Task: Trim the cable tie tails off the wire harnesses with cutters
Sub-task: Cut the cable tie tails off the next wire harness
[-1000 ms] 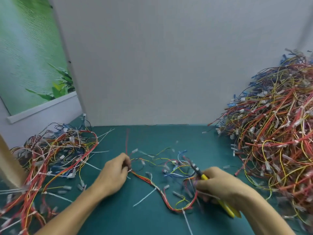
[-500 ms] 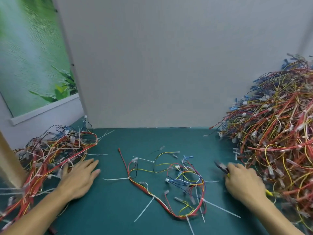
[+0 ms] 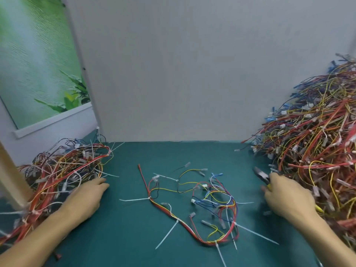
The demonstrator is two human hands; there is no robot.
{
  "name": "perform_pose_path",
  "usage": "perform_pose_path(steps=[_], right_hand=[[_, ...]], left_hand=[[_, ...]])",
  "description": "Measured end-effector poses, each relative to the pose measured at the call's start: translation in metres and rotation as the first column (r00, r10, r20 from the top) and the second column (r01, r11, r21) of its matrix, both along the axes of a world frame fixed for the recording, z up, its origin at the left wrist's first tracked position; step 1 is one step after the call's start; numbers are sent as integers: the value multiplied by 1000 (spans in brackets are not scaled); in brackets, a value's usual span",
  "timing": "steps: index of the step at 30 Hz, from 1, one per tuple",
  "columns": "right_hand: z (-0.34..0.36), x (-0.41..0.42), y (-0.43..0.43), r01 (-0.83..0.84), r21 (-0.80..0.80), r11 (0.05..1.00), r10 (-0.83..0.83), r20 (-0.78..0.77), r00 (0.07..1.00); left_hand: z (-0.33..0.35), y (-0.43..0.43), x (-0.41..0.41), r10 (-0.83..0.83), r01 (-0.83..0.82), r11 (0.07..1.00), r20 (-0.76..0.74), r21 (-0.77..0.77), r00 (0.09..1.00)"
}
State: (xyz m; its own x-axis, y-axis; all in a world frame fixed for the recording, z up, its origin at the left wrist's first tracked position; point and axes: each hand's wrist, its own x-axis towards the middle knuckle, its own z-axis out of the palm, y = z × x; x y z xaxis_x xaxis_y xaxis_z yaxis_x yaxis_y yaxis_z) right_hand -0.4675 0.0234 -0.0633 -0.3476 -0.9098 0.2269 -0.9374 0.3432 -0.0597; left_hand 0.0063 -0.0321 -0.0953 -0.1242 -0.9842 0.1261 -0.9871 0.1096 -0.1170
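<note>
One wire harness [image 3: 194, 205] of red, yellow and blue wires lies loose on the green mat between my hands, with several long white cable tie tails [image 3: 167, 235] sticking out of it. My left hand [image 3: 84, 199] lies flat with straight fingers at the edge of the left wire pile [image 3: 57, 174]. My right hand [image 3: 287, 197] grips the yellow-handled cutters [image 3: 261, 175], whose dark jaws point up and left beside the right pile. Neither hand touches the middle harness.
A large heap of harnesses [image 3: 312, 151] fills the right side and rises against the grey wall [image 3: 183, 74]. A tan post [image 3: 11, 180] stands at the far left. The green mat [image 3: 134, 237] covers the table.
Both hands have let go of the middle harness and moved outward, the left to the left pile, the right with the cutters toward the right heap. The harness now lies spread on the mat.
</note>
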Motion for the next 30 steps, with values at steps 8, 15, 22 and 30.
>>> perform_pose_path(steps=[8,15,22,30], right_hand=[[11,70,-17,-178,104,978,130,358,925],[-1,78,-31,-167,126,978,67,570,819],[-1,29,-11,77,-19,997,-43,694,719],[17,31,6,-138,261,955,10,437,899]], left_hand=[[22,8,-92,159,-160,987,-256,19,953],[3,7,-139,314,-294,949,-281,112,907],[-2,4,-115,402,-443,896,-451,15,797],[-7,6,-110,391,-466,884,-492,-34,778]])
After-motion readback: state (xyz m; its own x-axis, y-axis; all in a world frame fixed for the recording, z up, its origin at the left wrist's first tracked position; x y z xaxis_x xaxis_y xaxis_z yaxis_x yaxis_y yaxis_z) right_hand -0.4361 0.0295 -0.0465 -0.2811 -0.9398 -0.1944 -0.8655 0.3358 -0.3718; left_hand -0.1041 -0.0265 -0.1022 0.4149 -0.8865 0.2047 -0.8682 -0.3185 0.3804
